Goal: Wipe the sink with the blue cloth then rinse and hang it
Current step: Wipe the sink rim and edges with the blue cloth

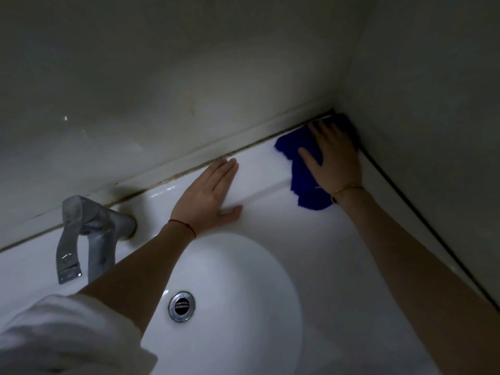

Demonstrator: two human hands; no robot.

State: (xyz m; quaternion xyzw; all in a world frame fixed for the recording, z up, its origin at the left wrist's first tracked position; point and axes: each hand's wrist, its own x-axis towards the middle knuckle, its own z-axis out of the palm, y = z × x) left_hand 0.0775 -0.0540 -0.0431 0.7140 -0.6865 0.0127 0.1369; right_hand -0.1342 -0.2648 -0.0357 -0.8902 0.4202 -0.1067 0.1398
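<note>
Blue cloth [303, 171] is pinned flat on the sink's [297, 239] back ledge, far right corner, where the two walls meet. It is pressed down by the right hand [334, 155], fingers straight and spread, palm on top; nothing is curled round it or pinched. The cloth's far edge appears to be pushed against the corner seam, with a bunched tail trailing toward the basin.

Left hand [209, 192] is laid flat and open on the bare ledge between tap [89, 234] and cloth, fingers straight and pointed toward the wall. Nothing is held; it is judged to be used as a brace.

Status, as far as can be judged:
- Wipe stage in progress, ledge corner being covered.
- Basin and drain [181, 306] not being touched by the cloth now; whether already wiped cannot be told.
- Dark grime is seen along the wall seam behind the ledge, heavier near the tap.
- No water is seen running from the tap, so rinse is taken as not yet started.
- No hook or rail is in view; hang step is still pending.

Remaining: rest of ledge and bowl as needed, rinse, wring, hang.
</note>
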